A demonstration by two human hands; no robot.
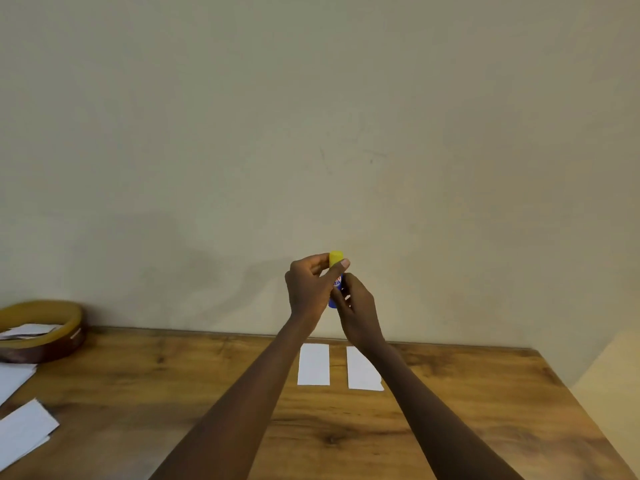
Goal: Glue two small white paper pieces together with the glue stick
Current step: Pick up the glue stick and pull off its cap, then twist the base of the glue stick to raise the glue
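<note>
Plain wall fills the view behind a wooden worktop (207, 375) whose far edge meets it and whose right edge lies near; open room lies left. Two white paper pieces (313, 364) lie flat, side by side but apart: light, flimsy, best pinned by a fingertip. Above them the glue stick (335, 292), rigid and smooth, is upright; the right hand (356, 306) is clamped on its barrel, the left hand (308, 289) pinches its yellow cap (335, 258).

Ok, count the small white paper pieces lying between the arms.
2: the left piece and the right piece lie side by side, apart, on the table; a forearm covers the right one's corner.
</note>
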